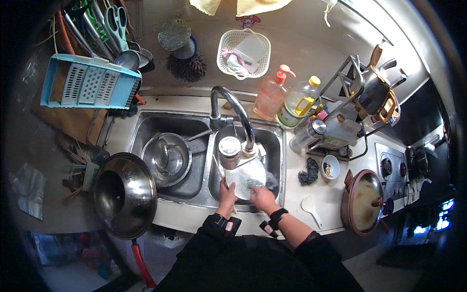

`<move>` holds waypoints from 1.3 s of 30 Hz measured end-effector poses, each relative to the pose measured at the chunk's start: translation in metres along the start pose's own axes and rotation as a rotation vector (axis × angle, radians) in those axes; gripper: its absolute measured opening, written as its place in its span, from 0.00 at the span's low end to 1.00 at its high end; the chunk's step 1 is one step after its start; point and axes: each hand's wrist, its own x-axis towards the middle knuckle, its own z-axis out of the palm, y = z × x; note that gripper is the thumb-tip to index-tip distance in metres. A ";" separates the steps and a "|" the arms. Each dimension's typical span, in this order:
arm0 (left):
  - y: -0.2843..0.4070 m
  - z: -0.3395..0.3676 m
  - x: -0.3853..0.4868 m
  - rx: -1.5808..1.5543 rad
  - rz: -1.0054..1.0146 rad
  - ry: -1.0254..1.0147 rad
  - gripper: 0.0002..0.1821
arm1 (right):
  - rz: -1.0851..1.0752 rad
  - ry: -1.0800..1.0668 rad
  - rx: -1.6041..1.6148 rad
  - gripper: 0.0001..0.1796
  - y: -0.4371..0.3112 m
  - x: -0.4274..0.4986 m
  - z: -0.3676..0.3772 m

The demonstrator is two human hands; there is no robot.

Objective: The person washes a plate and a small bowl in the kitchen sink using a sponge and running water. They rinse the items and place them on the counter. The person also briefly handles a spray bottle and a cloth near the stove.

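Observation:
My left hand [227, 195] grips the near left rim of a round whitish dish [240, 175] over the right sink basin [278, 146]. My right hand [262, 198] is at the dish's right side, its fingers against what looks like a mesh scrubber or suds; which one I cannot tell. Above the dish stands the chrome faucet [233, 96], with a silver cylindrical fitting [230, 148] beside its spout. A thin pale stick, perhaps a chopstick, passes by my left hand. Clear plastic film or similar stuff lies to the right of the dish.
The left basin [197, 175] holds a steel bowl [186, 171] with a ladle. A lidded wok [126, 197] overhangs the left counter. To the right are a black scouring pad [309, 172], a small bowl [330, 167], a white rice paddle [312, 210], a lidded brown pot [365, 204] and bottles beside a metal rack.

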 end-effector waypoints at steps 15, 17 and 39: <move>0.017 -0.002 -0.002 -0.095 -0.202 -0.116 0.19 | 0.356 0.110 0.496 0.38 0.014 0.016 -0.007; 0.022 -0.004 0.001 -0.098 -0.182 -0.112 0.18 | 0.332 0.205 0.517 0.40 0.014 0.019 -0.005; 0.019 0.015 -0.010 0.078 0.107 0.069 0.24 | 0.502 -0.024 0.924 0.16 0.002 0.012 -0.011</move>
